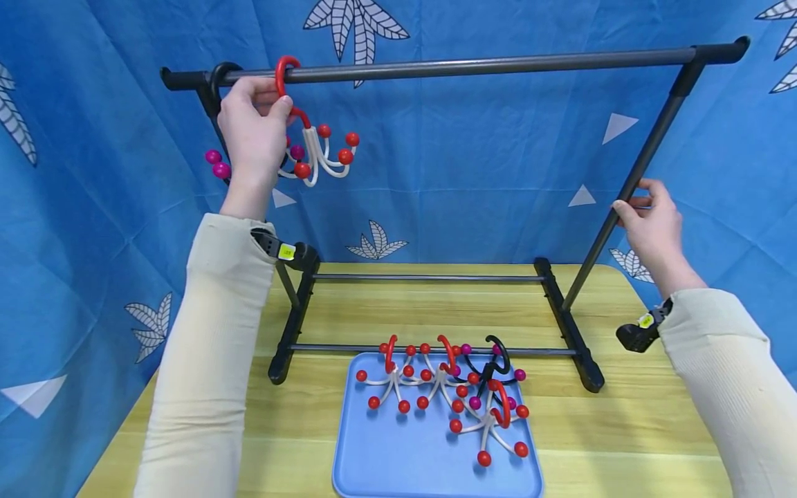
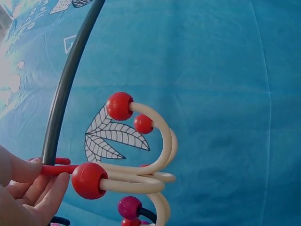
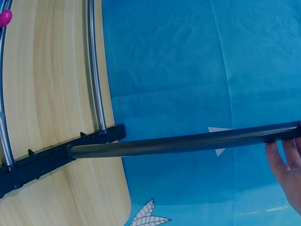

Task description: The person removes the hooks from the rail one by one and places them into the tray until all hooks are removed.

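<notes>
- We've got the red-and-white hanger at the left end of the rack's top bar, red hook looped over it.
- Long axis: hook end up, stem running down and tilting right in the head view; white arms fan out at the bottom and curl up, red balls at their tips. Hook bulges left, opening faces right.
- In the left wrist view we see it lying sideways, hook left, arms right.
- Left hand: pinching the red hook, thumb and fingers, just below the bar.
- Just left, a black hanger hooks over the same bar, partly hidden by that hand; magenta balls show below.
- Right hand: well apart from the left, gripping the rack's right post, thumb in front.
- Below, blue tray on the desk: three more red-and-white hangers, one black-and-magenta, bunched, hooks up.
- Behind: blue leaf-print curtain.
</notes>
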A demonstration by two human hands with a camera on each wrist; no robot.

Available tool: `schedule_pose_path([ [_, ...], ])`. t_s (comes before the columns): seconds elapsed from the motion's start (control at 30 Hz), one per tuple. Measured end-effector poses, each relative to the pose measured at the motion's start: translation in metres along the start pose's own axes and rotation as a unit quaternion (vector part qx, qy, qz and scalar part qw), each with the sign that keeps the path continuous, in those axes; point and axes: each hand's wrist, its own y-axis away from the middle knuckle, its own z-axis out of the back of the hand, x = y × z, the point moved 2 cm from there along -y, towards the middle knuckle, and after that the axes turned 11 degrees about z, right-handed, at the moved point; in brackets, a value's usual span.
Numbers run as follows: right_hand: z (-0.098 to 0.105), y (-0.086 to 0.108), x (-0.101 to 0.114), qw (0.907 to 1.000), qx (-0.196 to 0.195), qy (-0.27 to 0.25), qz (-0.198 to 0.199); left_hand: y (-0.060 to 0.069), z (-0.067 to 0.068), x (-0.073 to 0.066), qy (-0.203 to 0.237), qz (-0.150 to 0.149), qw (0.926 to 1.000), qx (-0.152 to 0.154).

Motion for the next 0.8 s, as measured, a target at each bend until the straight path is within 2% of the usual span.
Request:
schedule_pose_path([
  [0.37,0.0,0.0,0.0,1.0,-0.001,-0.001,-0.001,0.009,0.003,-0.012,0.052,-0.044,0.9974,0.023],
  [0.67,0.003,0.001,-0.001,0.9998,0.009,-0.017,0.006,0.029,0.003,-0.017,0.032,-0.083,0.9953,0.039],
  [0.8,0.002,0.0,-0.001,0.9997,0.009,-0.024,0.004,0.039,0.003,-0.016,0.007,-0.104,0.9935,0.045],
])
